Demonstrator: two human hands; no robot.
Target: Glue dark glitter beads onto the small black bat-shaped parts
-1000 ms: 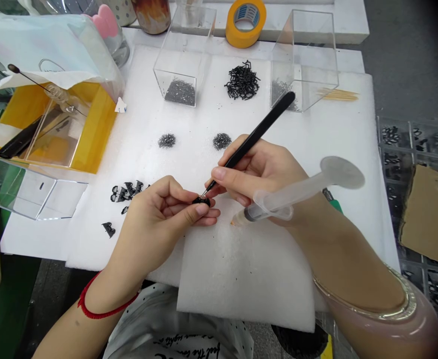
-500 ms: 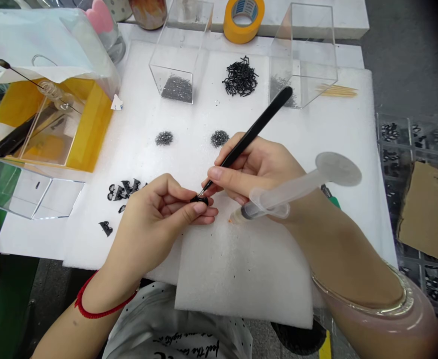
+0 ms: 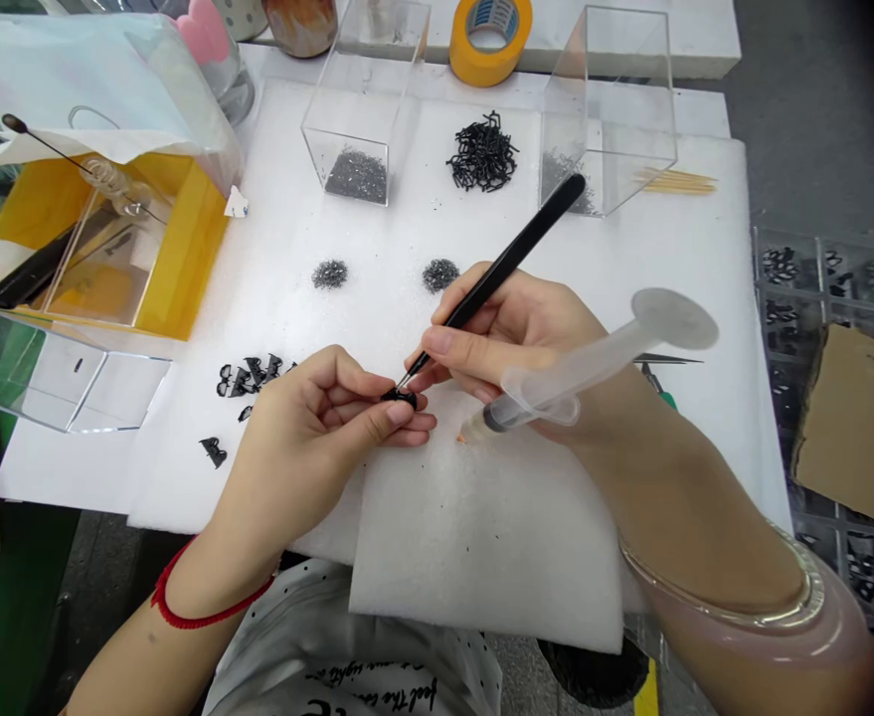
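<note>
Between the thumb and fingers of my left hand [image 3: 324, 418] is a small black piece [image 3: 401, 398]. My right hand [image 3: 507, 328] pinches black tweezers [image 3: 515, 251] like a pen, their metal tips at the top of that piece. Whether the tips grip anything is too small to tell. A clear plastic syringe [image 3: 556, 380] lies slantwise under the same hand, its orange nozzle pointing down-left; how the lower fingers hold it is hidden. Left of my left hand lie several black frame-like pieces [image 3: 250, 374] and one apart, a black piece [image 3: 214, 452].
White foam sheet [image 3: 258, 249] bears two small dark granule piles [image 3: 330, 274], a heap of black bent rods [image 3: 482, 154], clear boxes [image 3: 358, 149] and toothpicks [image 3: 679, 181]. Orange tape [image 3: 473, 70] sits behind. A yellow box [image 3: 175, 268] stands left, compartment trays [image 3: 786, 328] right.
Both hands stay almost in place, the tweezer tips still at the black piece. The syringe's plunger end has tipped slightly upward. The whole view has shifted a little.
</note>
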